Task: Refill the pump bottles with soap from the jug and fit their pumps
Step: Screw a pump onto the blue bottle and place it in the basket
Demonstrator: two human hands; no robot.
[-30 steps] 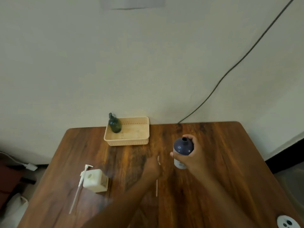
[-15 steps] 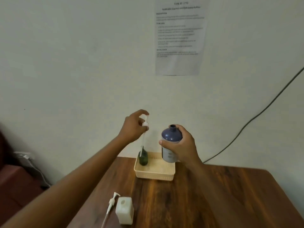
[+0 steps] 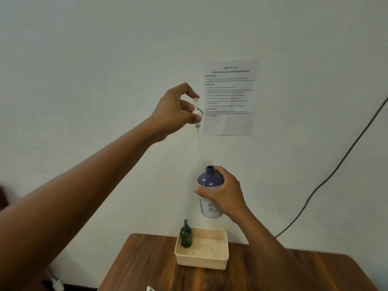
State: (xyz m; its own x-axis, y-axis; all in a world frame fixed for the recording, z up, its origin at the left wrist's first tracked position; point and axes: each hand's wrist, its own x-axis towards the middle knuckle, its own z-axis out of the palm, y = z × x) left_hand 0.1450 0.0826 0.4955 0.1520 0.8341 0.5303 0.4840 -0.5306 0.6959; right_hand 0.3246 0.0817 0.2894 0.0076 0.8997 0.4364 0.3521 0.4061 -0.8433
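**Pump poised above open bottle**

Left hand (image 3: 174, 113) pinches a white plastic pump (image 3: 196, 113), its thin tube dangling toward the blue round-shouldered bottle (image 3: 210, 186) wrapped in the right hand's (image 3: 223, 195) grip above the table (image 3: 273, 274). Next, likely: thread the tube into the neck.

The blue-topped pump bottle (image 3: 210, 192) is hanging upright in mid-air, neck open. The white pump (image 3: 196, 113) is dangling at its eleven o'clock, tube pointing down toward the neck.
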